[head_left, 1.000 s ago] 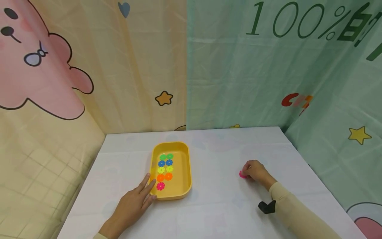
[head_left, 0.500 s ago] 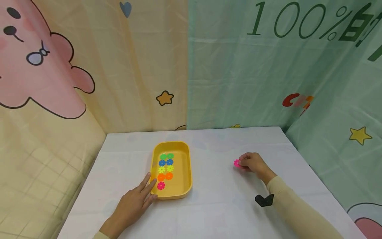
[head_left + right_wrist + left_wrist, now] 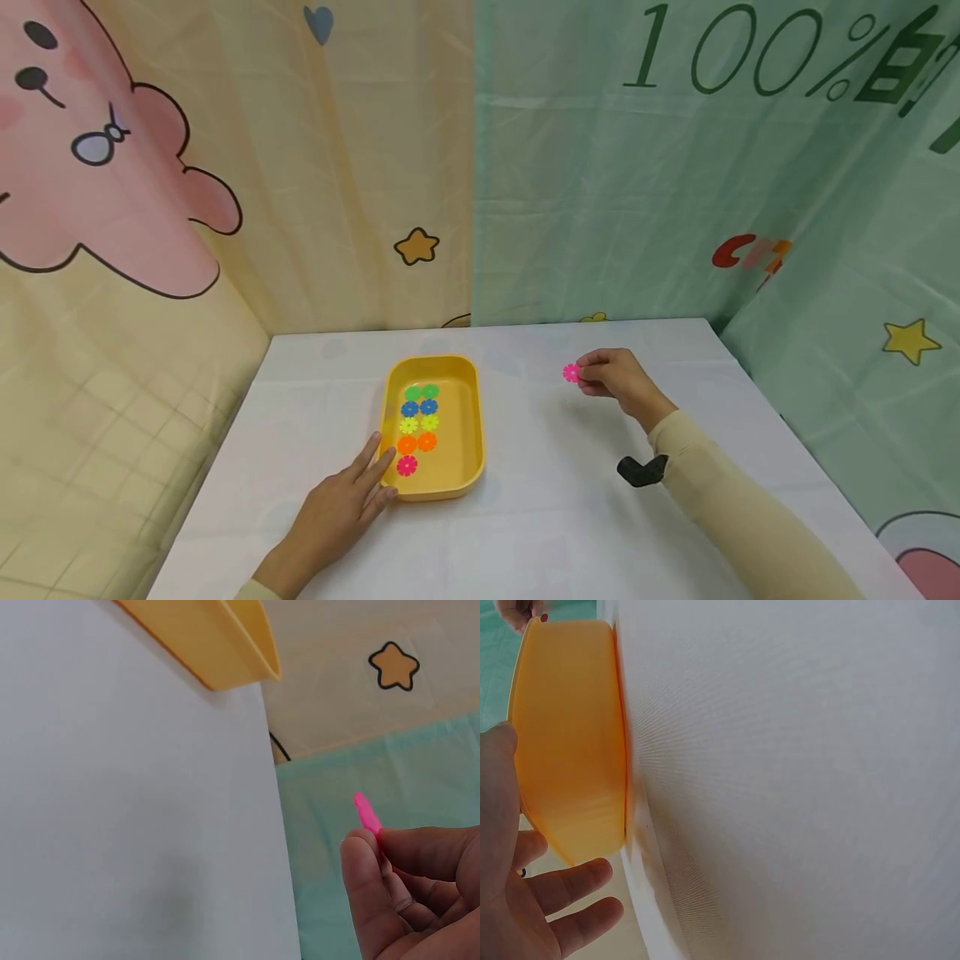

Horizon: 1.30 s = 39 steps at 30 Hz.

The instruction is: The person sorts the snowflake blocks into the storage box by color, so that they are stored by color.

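Between thumb and fingertips my right hand [image 3: 618, 383] pinches a pink flower-shaped disc [image 3: 572, 372], held above the table to the right of the tray. In the right wrist view the pink disc [image 3: 367, 813] shows edge-on. My left hand [image 3: 337, 508] rests at the near left side of a yellow tray [image 3: 468, 467], its fingers fairly straight and touching the rim. The left wrist view shows the tray's outer wall [image 3: 570, 735] beside that hand. Inside the tray lie pairs of green [image 3: 413, 392], blue [image 3: 409, 409], yellow [image 3: 408, 426] and orange discs [image 3: 407, 445], plus one pink disc [image 3: 407, 466].
The tray stands left of centre on a table with a white cloth [image 3: 525, 500]. Printed curtains [image 3: 600, 208] hang behind the table and at both sides. A black piece [image 3: 642, 472] sticks out from the right sleeve.
My right hand has lifted the pink disc off the table and carried it up, away and to the left. The left hand and the tray have stayed in place.
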### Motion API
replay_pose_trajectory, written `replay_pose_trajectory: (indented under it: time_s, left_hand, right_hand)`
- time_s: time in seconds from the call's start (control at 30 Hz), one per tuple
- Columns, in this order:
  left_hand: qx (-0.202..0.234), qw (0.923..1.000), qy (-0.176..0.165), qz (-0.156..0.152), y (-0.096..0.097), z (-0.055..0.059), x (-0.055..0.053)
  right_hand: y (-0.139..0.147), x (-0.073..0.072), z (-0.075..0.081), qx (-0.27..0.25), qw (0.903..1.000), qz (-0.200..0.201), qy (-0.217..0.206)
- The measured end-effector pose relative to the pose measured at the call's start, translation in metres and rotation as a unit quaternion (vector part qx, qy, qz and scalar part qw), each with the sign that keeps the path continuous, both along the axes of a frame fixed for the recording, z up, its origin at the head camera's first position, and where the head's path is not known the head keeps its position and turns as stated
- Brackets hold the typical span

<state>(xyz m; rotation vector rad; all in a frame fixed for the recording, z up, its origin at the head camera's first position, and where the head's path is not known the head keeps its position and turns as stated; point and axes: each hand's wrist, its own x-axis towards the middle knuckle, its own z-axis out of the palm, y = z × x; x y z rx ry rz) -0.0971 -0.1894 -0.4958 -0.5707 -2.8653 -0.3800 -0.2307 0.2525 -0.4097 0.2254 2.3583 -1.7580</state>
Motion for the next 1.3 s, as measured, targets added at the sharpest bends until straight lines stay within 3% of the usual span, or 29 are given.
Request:
replay_pose_trajectory:
  time_s: [0.8, 1.1, 1.3]
  left_hand:
    - [0.0, 0.9999, -0.014, 0.004, 0.0, 0.0, -0.001]
    - [-0.002, 0.9994, -0.034, 0.006, -0.001, 0.001, -0.001]
    - [-0.002, 0.9992, -0.039, 0.005, -0.001, 0.002, -0.001]
  right_hand:
    - [-0.131, -0.014, 0.028, -0.028, 0.9964, 0.08, 0.0]
    - [-0.178, -0.007, 0.006, 0.02, 0.9887, 0.148, -0.017]
    - [-0.199, 0.002, -0.012, 0.054, 0.985, 0.162, -0.022]
